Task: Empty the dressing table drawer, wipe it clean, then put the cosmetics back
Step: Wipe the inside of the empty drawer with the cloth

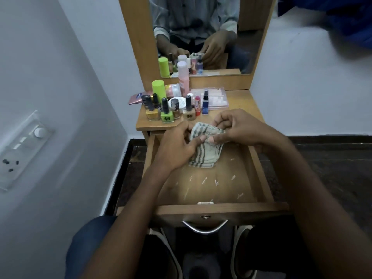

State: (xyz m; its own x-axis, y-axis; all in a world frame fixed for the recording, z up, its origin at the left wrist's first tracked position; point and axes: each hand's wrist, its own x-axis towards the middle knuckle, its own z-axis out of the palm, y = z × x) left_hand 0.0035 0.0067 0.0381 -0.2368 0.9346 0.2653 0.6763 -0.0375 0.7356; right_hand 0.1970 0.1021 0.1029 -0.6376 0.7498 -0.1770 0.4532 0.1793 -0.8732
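Wooden drawer (259,174) open, bare, scuffed. Left hand (177,150) and right hand (239,127) both pinch striped cloth (205,156); soft, limp, light; likely best bunched before wiping. Cosmetics (167,109) wait on tabletop (247,105).

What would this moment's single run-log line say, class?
stage: wiping about to start | drawer: open, emptied | cloth: held by left hand and right hand | cosmetics: on tabletop

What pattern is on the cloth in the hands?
Pale beige cloth with dark grey stripes, seen from the head camera.
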